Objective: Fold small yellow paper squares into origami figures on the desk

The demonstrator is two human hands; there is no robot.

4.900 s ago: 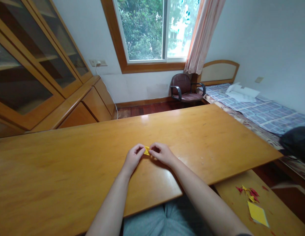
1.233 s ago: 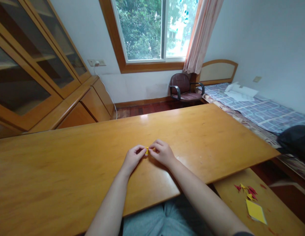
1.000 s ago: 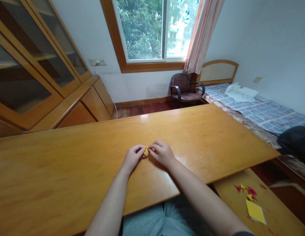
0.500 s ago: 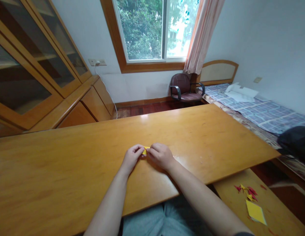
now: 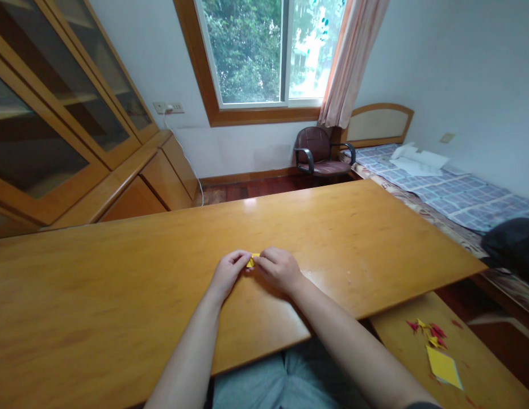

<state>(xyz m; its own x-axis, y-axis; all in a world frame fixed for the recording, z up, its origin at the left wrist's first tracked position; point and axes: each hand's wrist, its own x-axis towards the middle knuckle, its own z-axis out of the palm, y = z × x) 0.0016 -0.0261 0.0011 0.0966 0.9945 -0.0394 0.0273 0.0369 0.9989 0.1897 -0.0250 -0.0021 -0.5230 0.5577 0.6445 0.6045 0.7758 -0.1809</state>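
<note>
A small piece of folded yellow paper (image 5: pixel 252 261) is pinched between my two hands, low over the wooden table (image 5: pixel 132 295). My left hand (image 5: pixel 230 274) grips its left side with thumb and fingers closed. On the other side, my right hand (image 5: pixel 280 269) has its fingers curled together on the paper. Most of the paper is covered by my fingertips, so its exact shape is hidden.
At the lower right, a lower wooden surface (image 5: pixel 400 335) holds several red and yellow folded paper figures (image 5: pixel 434 335) and a stack of yellow paper squares (image 5: pixel 444 367). Beyond the table stand a brown armchair (image 5: pixel 317 153) and a bed (image 5: pixel 452 190). A glass-fronted cabinet (image 5: pixel 115 165) lines the left.
Both hands stay in nearly the same place, still pinching the yellow paper. Only a very slight shift of the fingers on it shows.
</note>
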